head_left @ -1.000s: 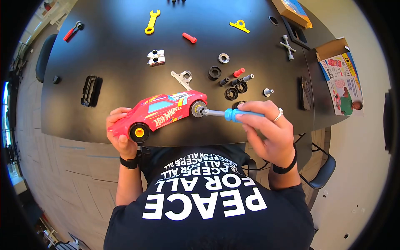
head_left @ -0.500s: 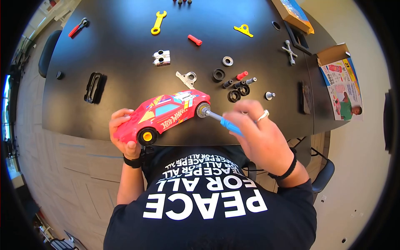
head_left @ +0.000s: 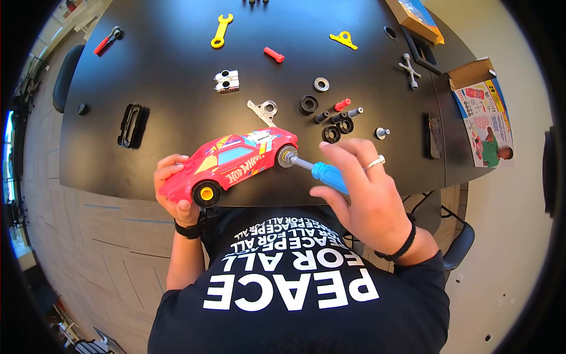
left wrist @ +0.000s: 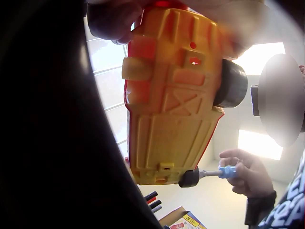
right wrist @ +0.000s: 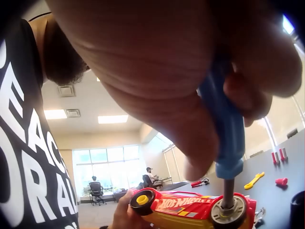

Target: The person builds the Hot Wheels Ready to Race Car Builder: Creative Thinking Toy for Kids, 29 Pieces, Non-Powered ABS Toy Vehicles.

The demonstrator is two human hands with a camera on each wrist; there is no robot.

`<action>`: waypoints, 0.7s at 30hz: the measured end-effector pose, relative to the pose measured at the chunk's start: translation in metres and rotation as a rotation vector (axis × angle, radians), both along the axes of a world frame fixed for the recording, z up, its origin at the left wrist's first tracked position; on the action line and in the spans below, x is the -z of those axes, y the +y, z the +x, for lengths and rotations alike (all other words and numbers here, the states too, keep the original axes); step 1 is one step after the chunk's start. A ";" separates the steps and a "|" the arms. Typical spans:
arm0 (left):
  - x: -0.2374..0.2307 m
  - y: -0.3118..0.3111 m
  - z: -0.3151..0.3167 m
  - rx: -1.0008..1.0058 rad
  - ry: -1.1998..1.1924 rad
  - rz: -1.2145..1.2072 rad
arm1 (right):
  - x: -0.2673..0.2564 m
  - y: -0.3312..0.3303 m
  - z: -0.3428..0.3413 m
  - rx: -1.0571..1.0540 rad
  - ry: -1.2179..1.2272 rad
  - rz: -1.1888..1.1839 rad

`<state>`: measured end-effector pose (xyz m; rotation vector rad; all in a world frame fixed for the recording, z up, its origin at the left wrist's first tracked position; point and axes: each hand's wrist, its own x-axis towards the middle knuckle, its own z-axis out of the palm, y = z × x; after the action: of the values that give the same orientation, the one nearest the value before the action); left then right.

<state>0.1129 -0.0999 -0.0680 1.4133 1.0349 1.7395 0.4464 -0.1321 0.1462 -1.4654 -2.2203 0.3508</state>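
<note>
A red toy car (head_left: 239,156) is held over the table's near edge by my left hand (head_left: 184,212), which grips its end beside the wheel with a yellow hub (head_left: 207,193). In the left wrist view its yellow underside (left wrist: 167,133) shows. My right hand (head_left: 377,203) holds a toy screwdriver (head_left: 330,176) by the blue handle, with thumb and forefinger spread off it. The grey shaft meets the grey-hubbed wheel (head_left: 285,157) at the car's other end; in the right wrist view its tip (right wrist: 228,202) sits at the hub's middle.
Beyond the car lie a grey bracket (head_left: 263,110), a silver engine block (head_left: 227,81), several black tyres (head_left: 308,104) and bolts (head_left: 355,112). Farther off are a yellow wrench (head_left: 221,30), a red bolt (head_left: 273,55) and a grey lug wrench (head_left: 409,71). A printed box (head_left: 483,112) stands at right.
The right hand has shifted toward the body and loosened its thumb and forefinger. The screwdriver now slants more, its tip still at the wheel. The car has moved slightly right in view.
</note>
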 end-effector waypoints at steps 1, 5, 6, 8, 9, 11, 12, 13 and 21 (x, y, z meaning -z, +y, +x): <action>0.000 0.000 0.000 -0.003 -0.006 -0.003 | -0.001 0.002 -0.001 -0.040 0.046 0.064; 0.000 0.000 0.000 0.004 -0.019 -0.003 | 0.008 -0.005 0.004 -0.094 -0.022 0.026; -0.001 0.000 0.001 0.001 -0.014 0.000 | 0.006 -0.006 0.002 -0.018 -0.065 0.001; -0.001 0.001 0.002 -0.003 -0.009 0.005 | 0.002 -0.004 0.000 0.056 -0.108 -0.022; -0.001 0.001 0.002 -0.004 -0.011 0.004 | 0.001 -0.002 -0.001 0.015 -0.036 0.014; -0.001 0.000 0.001 -0.008 -0.011 0.002 | 0.003 -0.002 -0.001 -0.029 0.037 0.050; 0.000 0.000 0.001 -0.007 -0.012 0.003 | 0.009 -0.006 0.002 -0.033 -0.010 0.051; 0.000 0.000 0.001 -0.004 -0.012 0.004 | 0.012 -0.008 0.003 -0.035 -0.058 0.051; -0.001 0.000 0.002 -0.016 -0.016 0.001 | 0.013 -0.006 0.001 -0.047 -0.054 0.044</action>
<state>0.1146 -0.0998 -0.0667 1.3929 1.0389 1.7601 0.4472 -0.1379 0.1337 -1.4167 -2.2935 0.2787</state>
